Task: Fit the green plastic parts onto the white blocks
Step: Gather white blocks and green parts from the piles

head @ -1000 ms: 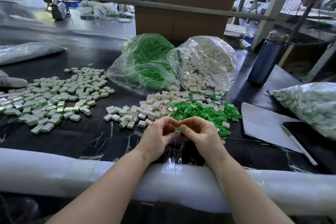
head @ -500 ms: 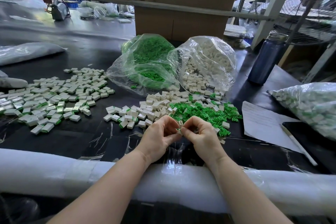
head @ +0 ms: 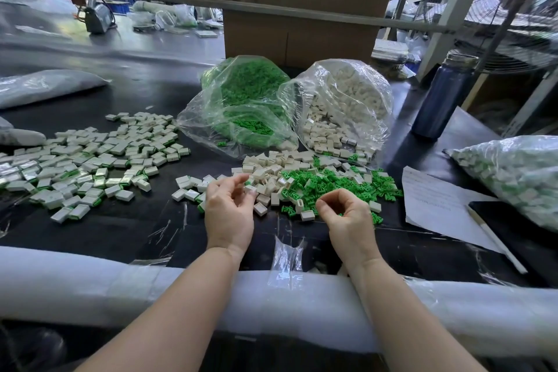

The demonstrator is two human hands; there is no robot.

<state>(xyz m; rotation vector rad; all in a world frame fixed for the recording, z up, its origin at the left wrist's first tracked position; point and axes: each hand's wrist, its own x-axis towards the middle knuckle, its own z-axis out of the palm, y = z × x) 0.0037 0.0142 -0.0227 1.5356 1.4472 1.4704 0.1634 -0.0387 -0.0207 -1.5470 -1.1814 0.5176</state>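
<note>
My left hand (head: 229, 208) hovers over the near edge of the loose white blocks (head: 271, 172) and pinches one white block (head: 250, 189) between thumb and fingertips. My right hand (head: 347, 217) is apart from it, above the near edge of the green parts pile (head: 332, 187). Its fingers are curled, thumb and forefinger nearly meet, and nothing shows between them. Several fitted white-and-green blocks (head: 90, 160) lie spread out at the left.
Two open plastic bags stand behind the piles, one of green parts (head: 241, 100) and one of white blocks (head: 347, 100). A blue bottle (head: 440, 100), a paper sheet (head: 434, 202) with a pen and a filled bag (head: 519, 178) lie to the right. A white foam roll (head: 90, 287) lines the table's near edge.
My hands were pressed together over one block near the table's front; they have now parted, the left moving up-left with the block, the right swinging right over the green parts.
</note>
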